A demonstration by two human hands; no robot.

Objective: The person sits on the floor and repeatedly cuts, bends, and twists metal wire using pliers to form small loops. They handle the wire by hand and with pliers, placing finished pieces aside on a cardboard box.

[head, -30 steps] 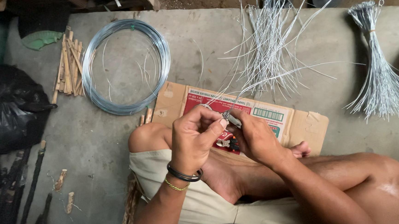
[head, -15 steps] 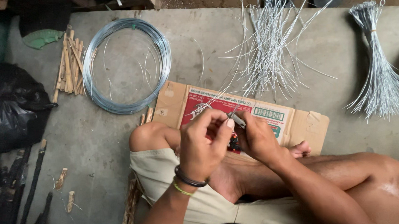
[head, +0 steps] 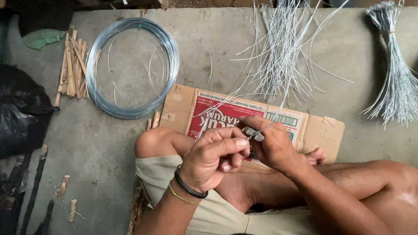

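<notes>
I sit cross-legged on a concrete floor. My left hand (head: 215, 157), with a black band and a thin gold bracelet at the wrist, pinches a thin silver wire (head: 275, 112) against a small metal tool (head: 252, 133). My right hand (head: 274, 148) grips that tool, and the two hands touch over a flattened cardboard box (head: 316, 125). The wire runs up from the tool toward a loose spread of cut wires (head: 282, 55) with looped ends, lying just beyond the box.
A large coil of silver wire (head: 133, 66) lies at the upper left, with a pile of short wooden sticks (head: 72, 68) beside it. A tied bundle of looped wires (head: 397, 79) sits at the right. A black plastic bag (head: 8, 113) is at the left edge.
My hands have drawn closer together around the tool and shifted slightly lower and to the right. The wire in them now points more steeply up.
</notes>
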